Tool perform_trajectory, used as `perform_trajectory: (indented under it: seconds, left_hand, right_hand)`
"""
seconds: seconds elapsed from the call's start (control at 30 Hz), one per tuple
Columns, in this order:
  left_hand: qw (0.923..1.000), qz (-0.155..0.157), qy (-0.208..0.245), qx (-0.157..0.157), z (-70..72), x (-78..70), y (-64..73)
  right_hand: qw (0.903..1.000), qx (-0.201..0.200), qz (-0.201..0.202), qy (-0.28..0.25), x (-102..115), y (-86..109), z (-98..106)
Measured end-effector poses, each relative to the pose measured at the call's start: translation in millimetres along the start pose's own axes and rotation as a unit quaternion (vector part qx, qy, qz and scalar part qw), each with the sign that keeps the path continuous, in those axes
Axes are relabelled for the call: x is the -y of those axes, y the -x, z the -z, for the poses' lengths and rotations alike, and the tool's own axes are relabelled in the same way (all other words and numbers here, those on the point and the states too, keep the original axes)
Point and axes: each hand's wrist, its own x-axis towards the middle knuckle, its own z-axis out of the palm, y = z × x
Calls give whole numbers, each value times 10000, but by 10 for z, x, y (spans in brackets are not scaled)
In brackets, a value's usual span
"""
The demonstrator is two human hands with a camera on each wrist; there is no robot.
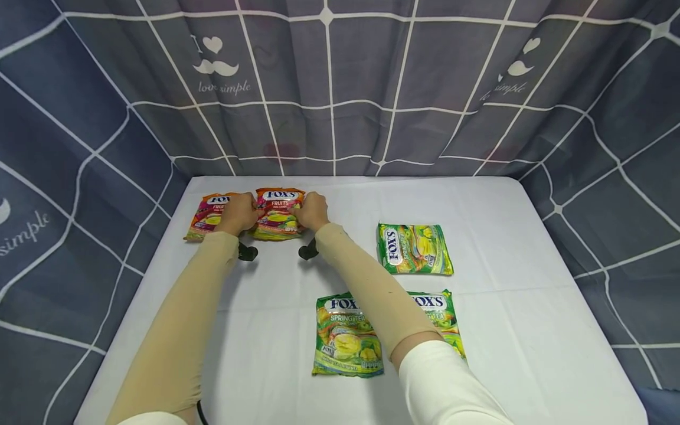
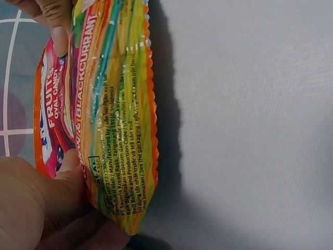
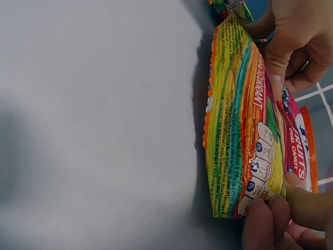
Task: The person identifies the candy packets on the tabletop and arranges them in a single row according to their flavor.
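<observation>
A red and orange bag of Fox's Fruits candy (image 1: 278, 217) is at the back left of the table, between both hands. My left hand (image 1: 239, 213) pinches its left edge, thumb on the printed front (image 2: 67, 172). At the opposite edge, my right hand (image 1: 313, 211) grips the bag between thumb and fingers, as the right wrist view shows. The lower part of the bag (image 3: 239, 130), with its small print, faces the wrist cameras. Just left of it lies a second Fruits candy bag (image 1: 206, 219), partly covered by my left hand.
Green Fox's Spring Tea candy bags lie to the right: one (image 1: 415, 249) turned sideways, one (image 1: 347, 339) near the front, and another (image 1: 438, 319) partly under my right forearm. A white cloth covers the table (image 1: 510, 236). Grey checked curtains (image 1: 361, 77) enclose it.
</observation>
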Motion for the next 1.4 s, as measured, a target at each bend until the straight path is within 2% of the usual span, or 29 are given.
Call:
perform_trajectory:
  seconds: [0.17, 0.37, 0.57, 0.9, 1.23, 1.4]
  left_hand:
    - [10000, 31, 77, -2, 22, -7, 13]
    - [9998, 55, 162, 77, 22, 19, -9]
    - [10000, -19, 29, 28, 40, -9, 4]
    - [9998, -1, -121, 142, 24, -42, 23]
    - [9987, 51, -504, -4, 41, -121, 86]
    - [9975, -38, -687, -168, 62, -169, 110]
  right_hand:
    - [9991, 206, -90, -352, 16, -37, -2]
    - [9995, 154, -18, -282, 48, -54, -26]
    - [9999, 16, 147, 30, 73, -49, -6]
    - [9983, 7, 304, 489, 69, 5, 21]
    - [9942, -43, 355, 1016, 82, 30, 87]
    - [9936, 73, 538, 986, 93, 58, 188]
